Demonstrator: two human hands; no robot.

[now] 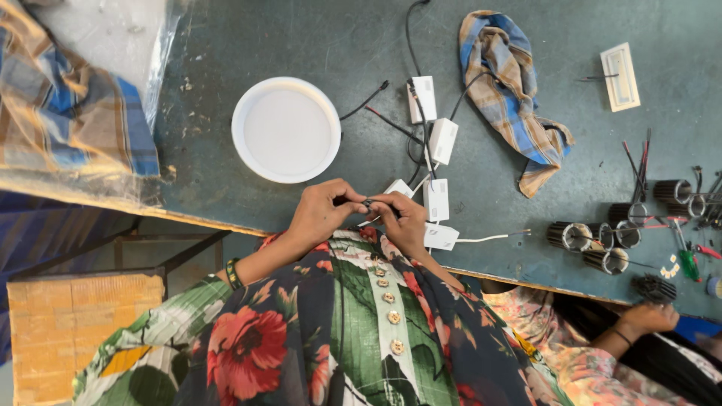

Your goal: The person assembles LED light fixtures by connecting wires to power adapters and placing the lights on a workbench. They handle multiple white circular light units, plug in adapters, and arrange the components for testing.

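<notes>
My left hand (320, 214) and my right hand (404, 219) meet at the near edge of the green table (226, 45). Both pinch the dark ends of thin wires (367, 203) between their fingertips. The wires lead to a small white driver box (398, 188) lying just beyond my right hand. Several more white driver boxes (436, 199) with black and white leads lie in a row behind it. A strap is on my left wrist. My floral garment fills the bottom of the view.
A round white panel light (286, 129) lies left of the boxes. A checked cloth (511, 90) and a small white rectangular frame (620, 75) lie farther back. Black ribbed cylinders (594, 237) and loose tools sit at the right. Another person's hand (647, 316) rests at the lower right. A cardboard box (75, 331) stands lower left.
</notes>
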